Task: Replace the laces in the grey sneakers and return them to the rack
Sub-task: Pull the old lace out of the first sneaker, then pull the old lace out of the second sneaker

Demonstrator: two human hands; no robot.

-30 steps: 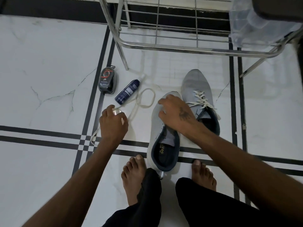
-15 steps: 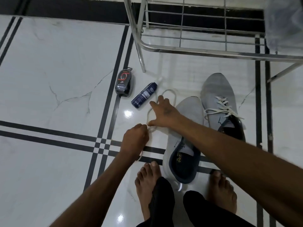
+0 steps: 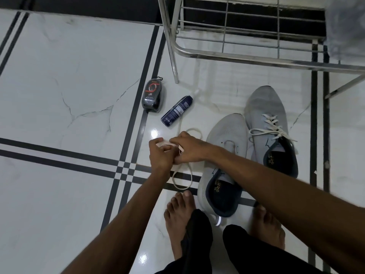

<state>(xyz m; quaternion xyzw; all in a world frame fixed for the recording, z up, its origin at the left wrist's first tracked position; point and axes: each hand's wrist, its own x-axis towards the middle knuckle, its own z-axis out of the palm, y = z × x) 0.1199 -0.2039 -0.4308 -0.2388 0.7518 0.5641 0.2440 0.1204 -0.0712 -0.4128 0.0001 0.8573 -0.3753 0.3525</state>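
Loose flat white lace | pinched by both left hand and right hand, frame centre | unlaced grey knit sneaker just right, nearer right hand

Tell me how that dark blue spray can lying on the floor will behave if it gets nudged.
The spray can lies on its side on glossy tile, so it would probably roll or skid easily. Its round body likely would not tip. Its weight cannot be judged here.

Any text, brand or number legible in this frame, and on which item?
Nothing reads clearly.
Blue spray can: white label print, too small to read.
Black shoe-polish pack: red ring and white print, blurred.
Unlaced sneaker insole: gold logo, unreadable.
Laced sneaker insole: same gold mark, unreadable.
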